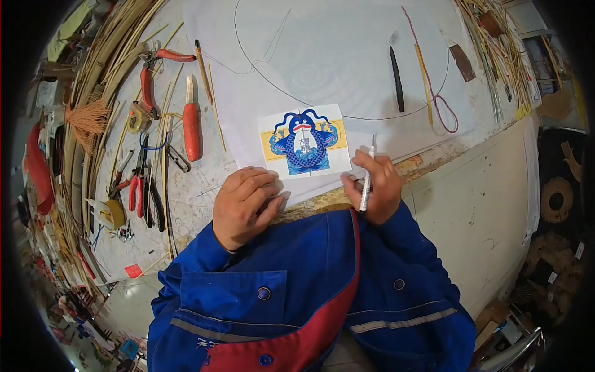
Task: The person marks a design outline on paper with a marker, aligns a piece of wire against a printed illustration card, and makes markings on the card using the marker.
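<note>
My right hand [379,189] is closed around a slim white pen [366,189], its tip pointing up and away from me. My left hand [246,201] rests at the table's front edge with its fingers curled together, close to the lower left corner of a printed picture [302,144]. The picture shows a blue fish-like figure over a yellow band on white paper. It lies flat on a large pale sheet [242,105]. Whether anything is under my left fingers is hidden.
Pliers [147,87], a red-handled tool [191,130], a tape measure [136,118] and more pliers [137,192] lie left. Bamboo strips [105,68] line the far left. A black pen [396,80] and red cord [445,115] lie right.
</note>
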A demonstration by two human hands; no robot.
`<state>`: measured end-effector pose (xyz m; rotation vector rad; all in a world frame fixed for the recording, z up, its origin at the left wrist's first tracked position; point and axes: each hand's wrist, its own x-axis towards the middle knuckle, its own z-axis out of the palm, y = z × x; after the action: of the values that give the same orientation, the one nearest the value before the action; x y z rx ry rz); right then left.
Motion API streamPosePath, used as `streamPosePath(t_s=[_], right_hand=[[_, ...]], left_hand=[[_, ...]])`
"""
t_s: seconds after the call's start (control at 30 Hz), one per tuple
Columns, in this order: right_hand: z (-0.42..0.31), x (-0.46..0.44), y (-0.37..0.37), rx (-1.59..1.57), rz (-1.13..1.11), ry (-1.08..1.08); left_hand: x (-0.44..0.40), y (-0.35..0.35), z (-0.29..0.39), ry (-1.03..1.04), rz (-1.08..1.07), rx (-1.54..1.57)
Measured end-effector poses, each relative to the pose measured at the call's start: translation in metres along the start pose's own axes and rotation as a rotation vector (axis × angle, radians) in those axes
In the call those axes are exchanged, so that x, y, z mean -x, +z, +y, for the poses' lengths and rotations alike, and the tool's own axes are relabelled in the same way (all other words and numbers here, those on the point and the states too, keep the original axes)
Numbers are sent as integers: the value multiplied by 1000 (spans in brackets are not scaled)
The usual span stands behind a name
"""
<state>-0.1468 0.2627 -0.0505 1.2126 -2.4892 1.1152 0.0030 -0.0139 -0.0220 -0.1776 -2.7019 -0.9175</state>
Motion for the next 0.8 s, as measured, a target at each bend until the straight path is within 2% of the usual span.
streamPosePath(t_s=[0.2, 0.43, 0.53, 0.8], right_hand=[[9, 6, 11, 27, 50, -35], [9, 5, 13, 37, 92, -27], [7, 8, 14, -52, 149, 36], [6, 7, 16, -43, 159, 75]], left_hand=[[-4, 4, 2, 91, 34, -19], [-25, 34, 17, 215, 54, 138], [-33, 42, 18, 229, 72, 155], [-40, 47, 6, 250, 84, 202]])
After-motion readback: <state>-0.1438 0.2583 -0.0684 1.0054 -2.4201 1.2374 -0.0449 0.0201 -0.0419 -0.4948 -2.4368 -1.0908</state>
